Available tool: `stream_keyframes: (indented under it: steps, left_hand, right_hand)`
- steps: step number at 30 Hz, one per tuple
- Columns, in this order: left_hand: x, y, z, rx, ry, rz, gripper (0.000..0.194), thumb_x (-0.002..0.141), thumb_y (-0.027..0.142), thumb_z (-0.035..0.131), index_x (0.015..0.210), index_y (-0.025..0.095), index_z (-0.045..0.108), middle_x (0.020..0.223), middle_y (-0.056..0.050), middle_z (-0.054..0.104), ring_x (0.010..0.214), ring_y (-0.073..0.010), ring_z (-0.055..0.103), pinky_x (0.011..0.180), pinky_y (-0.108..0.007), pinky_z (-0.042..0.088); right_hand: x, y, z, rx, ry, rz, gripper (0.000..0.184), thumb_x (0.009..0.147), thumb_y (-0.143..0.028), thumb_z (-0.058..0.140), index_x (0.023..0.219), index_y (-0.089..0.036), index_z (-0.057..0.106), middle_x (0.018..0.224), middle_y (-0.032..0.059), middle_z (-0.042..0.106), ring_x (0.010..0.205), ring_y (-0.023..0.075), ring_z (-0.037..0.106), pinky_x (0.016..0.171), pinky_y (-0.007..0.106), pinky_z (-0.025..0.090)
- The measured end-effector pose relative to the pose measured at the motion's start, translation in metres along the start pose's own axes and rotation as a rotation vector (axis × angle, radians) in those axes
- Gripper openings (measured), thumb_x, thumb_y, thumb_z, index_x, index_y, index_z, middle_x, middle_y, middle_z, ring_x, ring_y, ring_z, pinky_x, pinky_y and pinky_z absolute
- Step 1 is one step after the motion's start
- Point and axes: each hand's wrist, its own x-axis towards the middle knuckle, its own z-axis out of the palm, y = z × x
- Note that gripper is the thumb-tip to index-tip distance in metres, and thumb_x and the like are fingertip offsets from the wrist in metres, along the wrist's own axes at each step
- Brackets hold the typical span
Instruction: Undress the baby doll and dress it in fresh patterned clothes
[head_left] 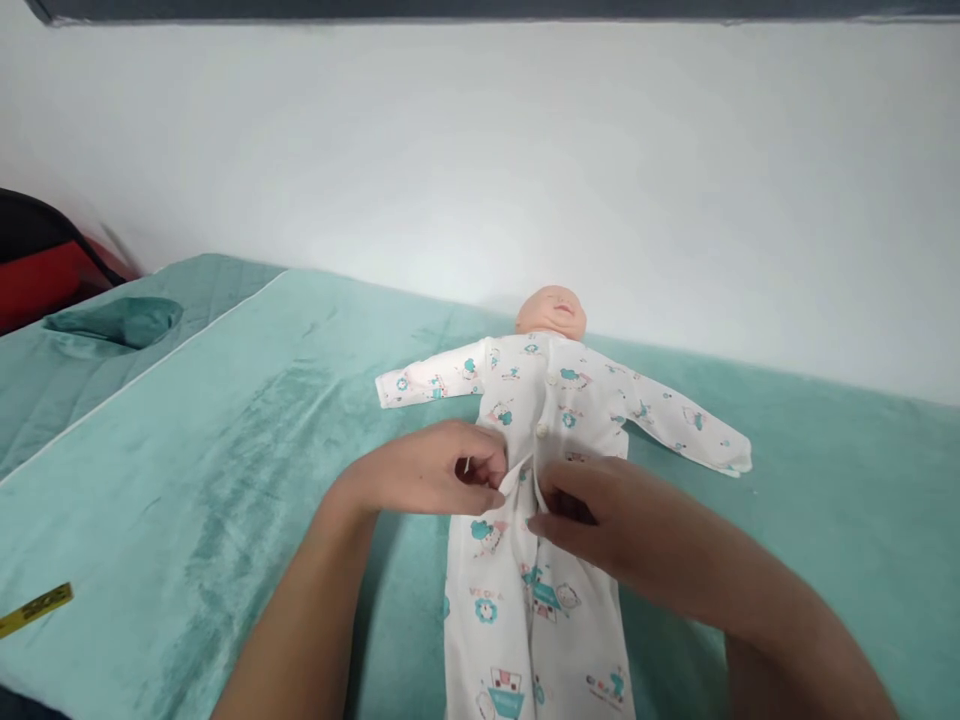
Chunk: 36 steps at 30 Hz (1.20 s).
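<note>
A baby doll lies on its back on a teal blanket, head toward the wall. It wears a white romper printed with teal and pink figures, sleeves spread out to both sides. My left hand pinches the left edge of the romper's front opening at the doll's waist. My right hand pinches the opposite edge, fingers curled closed on the cloth. The two hands nearly touch over the front placket, just below a fastened button.
A folded teal cloth lies at the far left on a second teal cover. A red and black object sits at the left edge. A yellow tape strip lies near the lower left. A white wall rises behind.
</note>
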Motion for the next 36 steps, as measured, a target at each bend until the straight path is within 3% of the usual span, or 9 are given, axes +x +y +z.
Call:
stream_keyframes:
  steps: [4, 8, 9, 13, 17, 24, 30, 34, 36]
  left_hand:
    - [0.0, -0.007, -0.004, -0.052, -0.021, 0.015, 0.015, 0.086, 0.028, 0.053, 0.081, 0.017, 0.062, 0.081, 0.0, 0.058, 0.07, -0.0108, 0.05, 0.063, -0.022, 0.039]
    - [0.003, -0.023, -0.005, 0.016, 0.372, -0.193, 0.02, 0.087, 0.031, 0.045, 0.081, 0.019, 0.059, 0.075, 0.001, 0.056, 0.067, -0.0126, 0.051, 0.06, -0.023, 0.039]
    - [0.004, -0.027, -0.005, 0.03, 0.402, -0.238, 0.018, 0.086, 0.03, 0.046, 0.081, 0.019, 0.058, 0.076, 0.001, 0.058, 0.067, -0.0131, 0.053, 0.06, -0.023, 0.04]
    - [0.006, -0.039, -0.003, -0.046, 0.166, -0.351, 0.018, 0.083, 0.035, 0.049, 0.081, 0.019, 0.057, 0.084, -0.001, 0.064, 0.068, -0.0147, 0.062, 0.058, -0.024, 0.045]
    - [0.009, -0.037, 0.0, -0.099, 0.203, -0.436, 0.043, 0.091, 0.056, 0.036, 0.082, 0.018, 0.055, 0.082, -0.003, 0.065, 0.064, -0.0155, 0.065, 0.055, -0.024, 0.047]
    - [0.012, -0.028, 0.0, -0.148, 0.318, -0.454, 0.051, 0.086, 0.07, 0.041, 0.081, 0.019, 0.049, 0.078, -0.002, 0.063, 0.067, -0.0171, 0.065, 0.055, -0.025, 0.05]
    - [0.01, -0.026, -0.001, -0.135, 0.269, -0.463, 0.049, 0.086, 0.068, 0.042, 0.079, 0.02, 0.049, 0.076, -0.002, 0.062, 0.067, -0.0169, 0.065, 0.053, -0.025, 0.048]
    - [0.007, -0.027, -0.003, -0.141, 0.186, -0.478, 0.032, 0.088, 0.051, 0.043, 0.085, 0.02, 0.052, 0.084, -0.002, 0.065, 0.067, -0.0169, 0.066, 0.053, -0.025, 0.046]
    - [0.004, -0.026, -0.004, -0.101, 0.098, -0.459, 0.018, 0.08, 0.036, 0.049, 0.088, 0.021, 0.056, 0.088, -0.001, 0.066, 0.069, -0.017, 0.066, 0.054, -0.025, 0.045]
  right_hand:
    - [-0.019, 0.019, -0.01, 0.04, -0.067, 0.081, 0.015, 0.084, -0.032, 0.056, 0.076, -0.021, 0.051, 0.074, -0.0023, 0.056, 0.06, 0.0112, 0.046, 0.05, 0.024, 0.031]
    - [-0.033, 0.051, 0.01, -0.039, 0.123, 0.221, 0.006, 0.08, -0.025, 0.056, 0.086, -0.023, 0.058, 0.084, 0.0002, 0.062, 0.068, 0.0144, 0.055, 0.056, 0.025, 0.035]
    - [-0.034, 0.058, 0.021, -0.064, 0.182, 0.253, 0.009, 0.08, -0.025, 0.056, 0.088, -0.023, 0.058, 0.088, 0.0006, 0.062, 0.071, 0.0151, 0.056, 0.057, 0.025, 0.035]
    - [-0.027, 0.076, 0.068, -0.108, 0.354, 0.322, 0.007, 0.08, -0.023, 0.05, 0.086, -0.021, 0.053, 0.091, 0.0016, 0.061, 0.069, 0.0151, 0.055, 0.055, 0.024, 0.031]
    - [-0.02, 0.082, 0.086, -0.088, 0.44, 0.223, 0.009, 0.08, -0.016, 0.043, 0.082, -0.02, 0.051, 0.086, 0.0024, 0.059, 0.071, 0.0156, 0.054, 0.059, 0.026, 0.032]
    - [-0.029, 0.084, 0.078, 0.021, 0.39, 0.138, 0.018, 0.088, -0.023, 0.042, 0.08, -0.02, 0.057, 0.078, 0.0014, 0.06, 0.068, 0.0153, 0.054, 0.062, 0.026, 0.036]
    - [-0.04, 0.081, 0.063, 0.048, 0.232, 0.02, 0.018, 0.085, -0.019, 0.046, 0.078, -0.021, 0.063, 0.069, -0.0003, 0.059, 0.063, 0.0142, 0.052, 0.058, 0.024, 0.036]
    - [-0.039, 0.077, 0.061, 0.078, 0.171, 0.011, 0.021, 0.086, -0.021, 0.046, 0.072, -0.021, 0.062, 0.068, -0.0016, 0.06, 0.06, 0.0131, 0.052, 0.056, 0.023, 0.036]
    - [-0.038, 0.076, 0.062, 0.093, 0.166, 0.044, 0.021, 0.088, -0.026, 0.047, 0.074, -0.021, 0.061, 0.071, -0.0013, 0.063, 0.062, 0.0138, 0.054, 0.056, 0.024, 0.037]
